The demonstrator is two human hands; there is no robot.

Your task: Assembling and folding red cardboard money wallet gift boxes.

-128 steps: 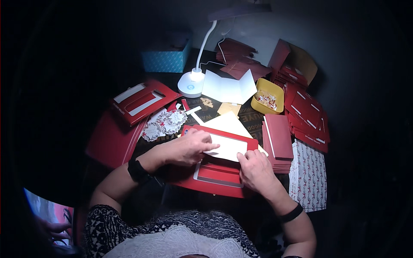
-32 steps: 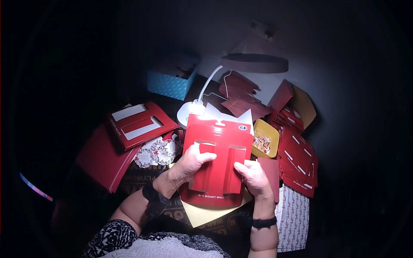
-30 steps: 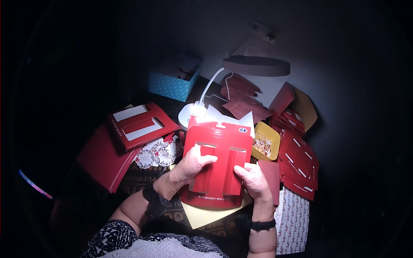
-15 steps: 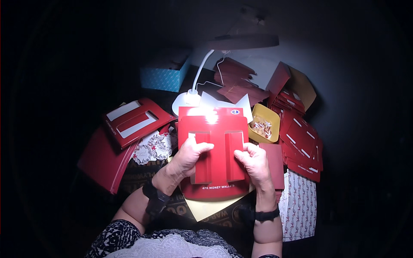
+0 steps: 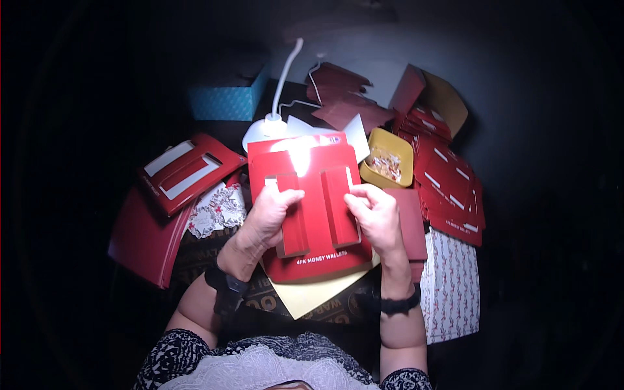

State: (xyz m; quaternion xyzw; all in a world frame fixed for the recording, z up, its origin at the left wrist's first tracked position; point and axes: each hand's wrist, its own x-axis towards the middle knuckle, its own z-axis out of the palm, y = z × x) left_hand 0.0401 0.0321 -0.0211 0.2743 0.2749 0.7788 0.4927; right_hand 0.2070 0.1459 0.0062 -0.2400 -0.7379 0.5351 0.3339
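Observation:
A red printed card sleeve (image 5: pixel 313 221) with two long cut flaps lies in front of me, slightly tilted, over a yellow sheet (image 5: pixel 307 298). My left hand (image 5: pixel 263 218) grips its left side, thumb lying over the left flap and the other fingers mostly hidden. At the upper right edge of the right flap, my right hand (image 5: pixel 377 218) is closed in a pinch, thumb against forefinger. A thin white strip shows beside that flap. Lamp glare whitens the top of the sleeve.
Left are red sleeves (image 5: pixel 188 170), dark red card (image 5: pixel 149 237) and floral cut-outs (image 5: pixel 218 209). A white lamp base (image 5: pixel 257 134) and blue box (image 5: pixel 224 103) stand behind. Right are a yellow tub (image 5: pixel 406 162) of small bits, more red sleeves (image 5: pixel 448 188) and patterned sheets (image 5: pixel 452 286).
My view has shifted, so the scene sits higher and further left, with the lamp head out of sight. My right hand has moved up along the right flap; the left keeps its hold.

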